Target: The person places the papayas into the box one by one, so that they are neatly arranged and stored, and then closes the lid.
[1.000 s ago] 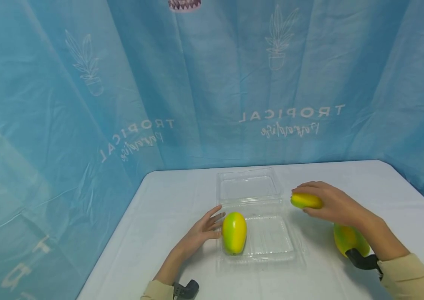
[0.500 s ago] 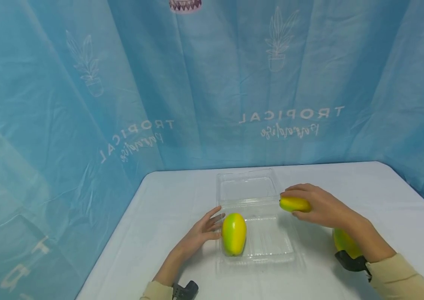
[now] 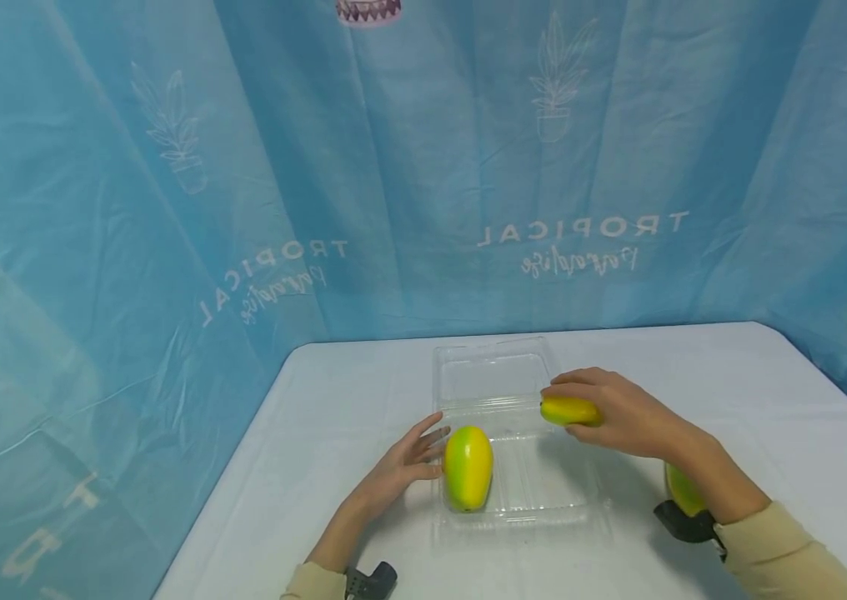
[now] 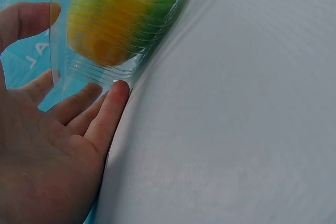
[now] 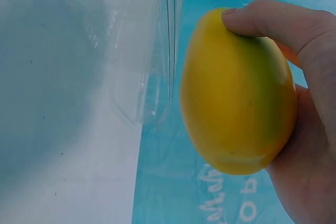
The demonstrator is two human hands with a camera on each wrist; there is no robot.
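Note:
A clear plastic clamshell box (image 3: 536, 475) lies unfolded on the table, its lid (image 3: 497, 373) toward the back. One yellow-green mango (image 3: 468, 468) rests lengthwise in the left side of its base. My left hand (image 3: 397, 467) is at the box's left edge; in the left wrist view its fingers (image 4: 79, 103) are spread, with fingertips right at the clear wall. My right hand (image 3: 622, 417) grips a second mango (image 3: 569, 410) above the box's right rear part. The right wrist view shows the thumb (image 5: 252, 18) over one end of that mango.
A third mango (image 3: 684, 490) sits on the white table (image 3: 363, 375) right of the box, partly hidden by my right forearm and its black wrist camera (image 3: 682, 521). A blue printed curtain (image 3: 423, 183) surrounds the table's back and sides.
My right hand has carried its mango leftward, from right of the box to over its right rear part. The left hand and the mango in the box have stayed put.

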